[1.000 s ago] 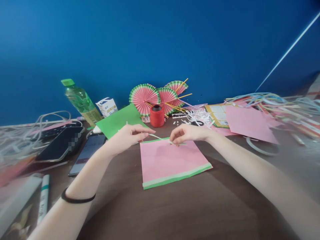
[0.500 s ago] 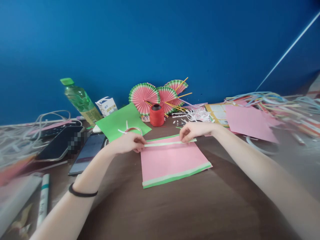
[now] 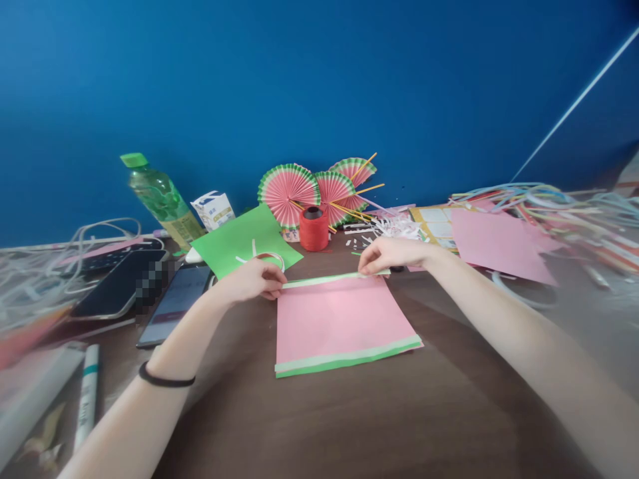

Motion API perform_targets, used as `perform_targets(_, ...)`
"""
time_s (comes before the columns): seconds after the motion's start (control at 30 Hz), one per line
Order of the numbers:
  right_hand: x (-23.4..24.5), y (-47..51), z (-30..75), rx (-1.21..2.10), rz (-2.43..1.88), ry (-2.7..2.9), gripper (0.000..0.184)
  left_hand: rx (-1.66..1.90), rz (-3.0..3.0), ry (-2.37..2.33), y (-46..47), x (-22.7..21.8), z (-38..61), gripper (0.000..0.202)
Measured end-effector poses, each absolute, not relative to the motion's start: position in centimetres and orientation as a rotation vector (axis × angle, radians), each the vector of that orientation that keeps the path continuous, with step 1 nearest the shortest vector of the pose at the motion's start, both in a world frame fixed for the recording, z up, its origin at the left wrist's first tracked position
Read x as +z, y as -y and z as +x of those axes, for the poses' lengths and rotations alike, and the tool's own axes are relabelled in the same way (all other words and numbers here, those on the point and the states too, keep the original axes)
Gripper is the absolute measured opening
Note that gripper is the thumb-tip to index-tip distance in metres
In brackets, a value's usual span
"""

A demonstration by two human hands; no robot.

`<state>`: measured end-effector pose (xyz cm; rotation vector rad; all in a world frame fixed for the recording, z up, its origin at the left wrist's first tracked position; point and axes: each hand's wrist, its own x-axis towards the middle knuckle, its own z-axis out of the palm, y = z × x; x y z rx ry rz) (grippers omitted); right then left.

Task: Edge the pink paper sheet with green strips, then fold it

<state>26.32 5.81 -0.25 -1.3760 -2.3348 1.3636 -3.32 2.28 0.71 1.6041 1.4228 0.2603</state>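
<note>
A pink paper sheet (image 3: 339, 319) with a green and pale border along its near edge lies flat on the brown table. A thin pale strip (image 3: 332, 280) runs along the sheet's far edge. My left hand (image 3: 252, 281) pinches the strip's left end at the sheet's far left corner. My right hand (image 3: 392, 256) pinches the strip's right end at the far right corner. Both hands have their fingers closed on the strip and hold it down against the paper.
Behind the sheet stand a red thread spool (image 3: 313, 229), folded watermelon fans (image 3: 289, 193), a green paper sheet (image 3: 244, 243) and a green bottle (image 3: 160, 199). Phones (image 3: 174, 299) and a marker (image 3: 87, 396) lie left. Pink paper (image 3: 499, 246) and coloured strips (image 3: 549, 206) lie right.
My hands drew apart, stretching the pale strip straight, then lowered it from above the sheet's middle onto the far edge. The pink sheet shifted slightly left.
</note>
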Motion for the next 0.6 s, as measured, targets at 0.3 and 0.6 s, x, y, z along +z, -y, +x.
perform_targets(0.3, -0.8, -5.7, 25.7, 1.402, -1.402, 2.342, 0.031, 0.298, 1.707, -1.485, -2.5, -0.2, -3.0, 0.022)
perform_targets(0.6, -1.2, -6.0, 26.0, 1.402, -1.324, 2.631, 0.032, 0.029, 1.796, -1.412, -2.1, -0.2, -2.7, 0.019)
